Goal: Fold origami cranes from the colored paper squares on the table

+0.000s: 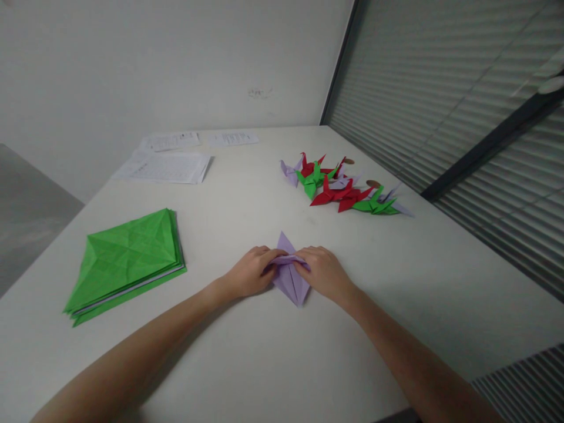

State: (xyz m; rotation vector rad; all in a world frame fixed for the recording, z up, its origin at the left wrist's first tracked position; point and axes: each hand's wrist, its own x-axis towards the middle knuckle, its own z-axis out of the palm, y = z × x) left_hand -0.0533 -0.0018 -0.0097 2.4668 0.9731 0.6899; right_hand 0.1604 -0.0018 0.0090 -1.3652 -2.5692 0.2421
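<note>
A lilac sheet of origami paper (pixel 291 283), folded into a diamond with creases, lies on the white table in front of me. My left hand (pixel 253 271) pinches its left side, and my right hand (pixel 325 270) grips the right side with thumb and fingers. Between them a flap stands bent across the middle of the paper. One point sticks out beyond my fingers, another toward me. My fingertips partly hide the fold.
To the left is a stack of creased green paper (pixel 132 249). Folded cranes in red (pixel 332 194), green (pixel 312 181) and lilac (pixel 291 173) cluster at the back right, by window blinds (pixel 440 106). Printed sheets (pixel 165 167) lie at the back left, near the wall.
</note>
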